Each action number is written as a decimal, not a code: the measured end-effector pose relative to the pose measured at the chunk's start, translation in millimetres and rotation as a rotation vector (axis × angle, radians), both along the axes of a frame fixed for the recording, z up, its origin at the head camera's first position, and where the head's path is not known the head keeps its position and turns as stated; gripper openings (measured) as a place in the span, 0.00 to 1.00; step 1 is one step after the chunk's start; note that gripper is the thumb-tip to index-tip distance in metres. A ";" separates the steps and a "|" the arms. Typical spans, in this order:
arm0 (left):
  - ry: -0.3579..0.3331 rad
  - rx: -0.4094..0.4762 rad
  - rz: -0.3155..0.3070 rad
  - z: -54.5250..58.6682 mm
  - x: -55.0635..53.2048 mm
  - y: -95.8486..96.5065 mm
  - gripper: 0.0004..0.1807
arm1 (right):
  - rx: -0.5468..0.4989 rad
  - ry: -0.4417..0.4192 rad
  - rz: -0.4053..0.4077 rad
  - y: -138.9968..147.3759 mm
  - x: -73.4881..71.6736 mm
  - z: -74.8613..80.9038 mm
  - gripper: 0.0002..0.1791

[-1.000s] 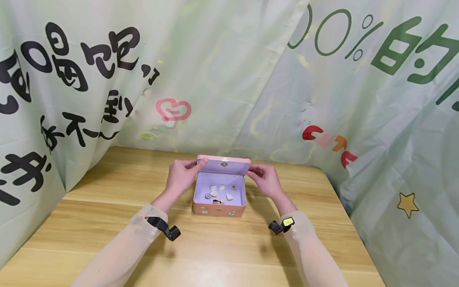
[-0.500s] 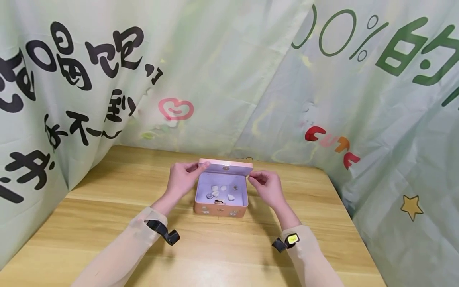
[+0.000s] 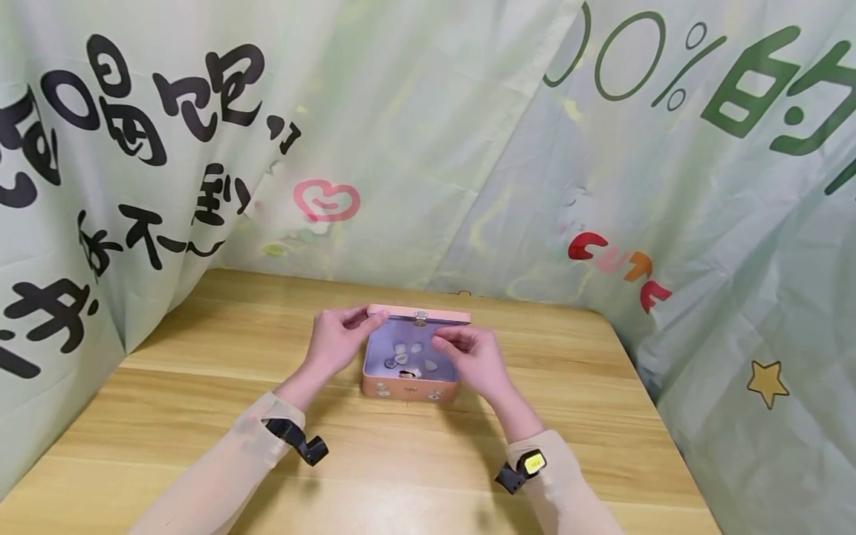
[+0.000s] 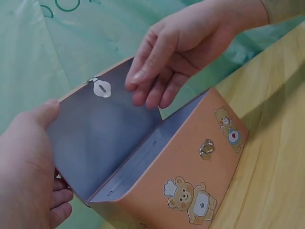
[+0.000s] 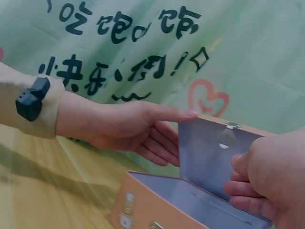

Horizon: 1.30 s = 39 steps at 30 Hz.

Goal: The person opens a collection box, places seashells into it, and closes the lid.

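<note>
An orange-pink tin box (image 3: 391, 389) with printed bears and a lavender inside stands on the table, its hinged lid (image 4: 78, 138) tilted partway up. My left hand (image 3: 332, 340) grips the lid's left edge, thumb at the rim and fingers behind. My right hand (image 3: 476, 362) hovers over the box's right side, in front of the lid, fingers loosely bent and holding nothing. A metal clasp (image 4: 102, 88) hangs at the lid's front edge, and a turn-lock (image 4: 207, 149) sits on the front wall. Inside lie several small whitish shell-like pieces (image 3: 400, 359) and a dark-marked one (image 3: 407, 374).
The box stands toward the back of a wooden table (image 3: 394, 475). Behind and beside the table hangs a pale green printed curtain (image 3: 401, 148). A black camera is strapped to each wrist.
The lid has tipped forward and down, with my left hand on its edge. My right hand has left the lid's right side and come left over the box.
</note>
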<state>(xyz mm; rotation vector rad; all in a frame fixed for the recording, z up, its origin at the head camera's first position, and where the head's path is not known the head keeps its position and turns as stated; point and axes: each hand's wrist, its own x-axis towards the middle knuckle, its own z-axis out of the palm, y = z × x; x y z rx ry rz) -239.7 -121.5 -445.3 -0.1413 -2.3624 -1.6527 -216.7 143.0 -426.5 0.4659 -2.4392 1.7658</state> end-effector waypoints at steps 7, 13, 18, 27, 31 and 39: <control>-0.004 -0.016 -0.012 -3.0 2.4 -2.3 0.46 | -0.064 -0.025 0.047 -16.0 5.8 0.3 0.08; -0.005 -0.011 -0.026 -3.3 5.8 -2.3 0.46 | -0.192 -0.075 0.048 -21.3 8.6 -0.4 0.09; -0.005 0.000 -0.030 -4.7 8.1 -2.5 0.45 | -0.221 -0.106 0.021 -23.6 12.7 -2.1 0.07; -0.038 -0.024 -0.041 -7.7 15.9 -4.4 0.45 | -0.245 -0.146 0.039 -23.2 22.1 -6.4 0.06; -0.032 -0.043 -0.061 -10.0 19.5 -6.1 0.45 | -0.234 -0.164 0.046 -21.7 28.1 -9.9 0.06; -0.035 -0.112 -0.091 -17.4 27.4 -9.8 0.46 | -0.233 -0.202 0.097 -18.7 39.4 -21.4 0.06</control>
